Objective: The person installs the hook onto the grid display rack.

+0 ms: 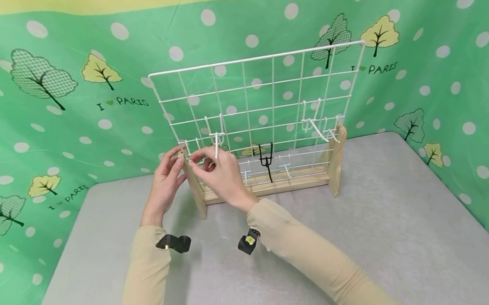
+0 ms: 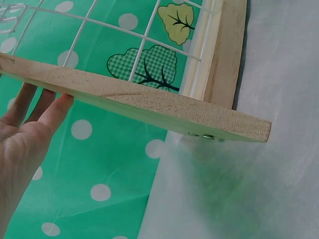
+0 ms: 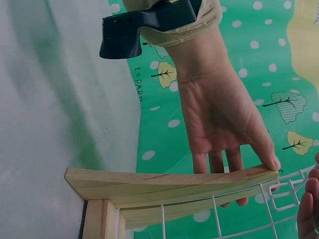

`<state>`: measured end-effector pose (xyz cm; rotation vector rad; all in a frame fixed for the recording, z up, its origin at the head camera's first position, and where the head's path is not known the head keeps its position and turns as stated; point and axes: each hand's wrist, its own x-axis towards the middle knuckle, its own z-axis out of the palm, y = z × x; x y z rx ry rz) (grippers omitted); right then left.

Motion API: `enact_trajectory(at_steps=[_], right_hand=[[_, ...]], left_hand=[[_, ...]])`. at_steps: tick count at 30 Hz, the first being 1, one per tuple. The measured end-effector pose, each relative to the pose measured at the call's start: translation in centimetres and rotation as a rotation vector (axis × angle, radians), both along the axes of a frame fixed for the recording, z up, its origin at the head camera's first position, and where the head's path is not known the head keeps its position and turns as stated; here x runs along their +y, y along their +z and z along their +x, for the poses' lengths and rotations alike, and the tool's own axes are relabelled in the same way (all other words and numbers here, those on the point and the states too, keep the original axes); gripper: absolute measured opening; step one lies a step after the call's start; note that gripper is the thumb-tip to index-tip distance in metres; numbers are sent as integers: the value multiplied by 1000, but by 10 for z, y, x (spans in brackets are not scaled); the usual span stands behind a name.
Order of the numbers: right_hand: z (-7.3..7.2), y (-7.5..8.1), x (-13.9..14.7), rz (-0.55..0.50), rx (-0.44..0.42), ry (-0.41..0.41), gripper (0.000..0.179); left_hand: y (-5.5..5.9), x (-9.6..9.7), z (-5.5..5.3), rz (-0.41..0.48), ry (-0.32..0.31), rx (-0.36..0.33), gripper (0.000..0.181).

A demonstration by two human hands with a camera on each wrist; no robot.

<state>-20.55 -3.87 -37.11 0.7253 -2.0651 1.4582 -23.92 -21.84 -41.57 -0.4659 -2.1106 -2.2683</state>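
A white wire grid [image 1: 266, 85] stands upright in a wooden frame. My left hand [image 1: 164, 181] grips the upper part of the left wooden side post [image 3: 174, 185], thumb on its edge and fingers reaching around behind. Just inside that post, my right hand [image 1: 221, 175] has thumb and forefinger together at the end of a small white wire hook [image 3: 285, 195] on the grid; the other fingers are curled. A longer white hook [image 1: 216, 143] hangs in front of the right hand. Only a few right fingers [image 3: 309, 199] show at the edge of the right wrist view.
A black hook [image 1: 267, 161] hangs at the grid's lower middle, with a small white hook [image 1: 285, 168] beside it. Another long white hook [image 1: 316, 128] is near the right wooden post [image 1: 338, 161]. The frame stands on a grey table [image 1: 383, 237] before a green dotted cloth [image 1: 443, 73].
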Motion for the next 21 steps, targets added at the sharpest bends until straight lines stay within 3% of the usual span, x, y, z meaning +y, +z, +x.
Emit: enact_trajectory(at_steps=[11,16,21], right_hand=[[15,-15,9,-3,-99,20,9],[22,-22,16,-58,-102,55,8],[32,-28,26,-73,-117,71,7]], left_hand=[[1,5,4,-26,46,-6,43],[1,7,7,-71,105,-7,49],[1,0,15,-101,111,10,51]])
